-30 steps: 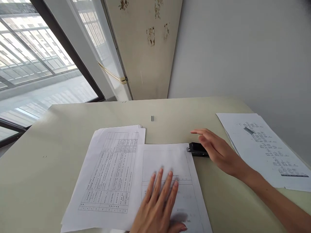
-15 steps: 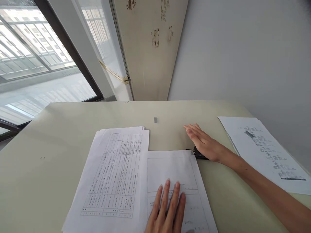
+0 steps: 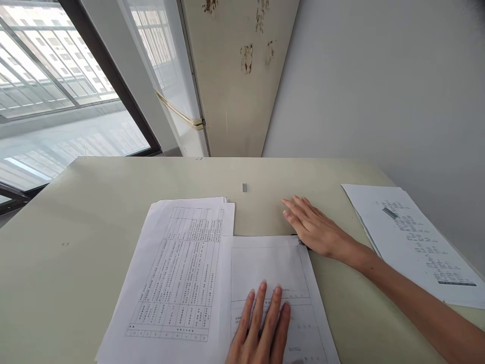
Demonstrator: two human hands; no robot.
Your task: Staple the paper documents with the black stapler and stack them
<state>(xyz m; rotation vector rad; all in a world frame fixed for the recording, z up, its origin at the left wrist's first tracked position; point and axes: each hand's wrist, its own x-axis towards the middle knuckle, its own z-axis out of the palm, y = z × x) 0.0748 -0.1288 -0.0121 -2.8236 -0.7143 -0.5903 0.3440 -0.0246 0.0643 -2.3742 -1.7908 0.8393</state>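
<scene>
1. The right hand (image 3: 316, 230) lies flat with fingers stretched out, its palm covering a dark object (image 3: 302, 242) at the sheet's far right corner; only a tip of the object shows.
2. The left hand (image 3: 261, 328) rests spread, palm down, on that front sheet (image 3: 265, 260).
3. A gridded sheet (image 3: 178, 273) lies partly under it, on the table (image 3: 94, 202).

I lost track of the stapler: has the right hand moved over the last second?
Yes. The right hand slid left, toward the small grey strip, and now almost covers the black stapler.

Bright daylight from the window (image 3: 56, 96) at left, soft shadows, sharp focus, wide-angle bending at edges.
</scene>
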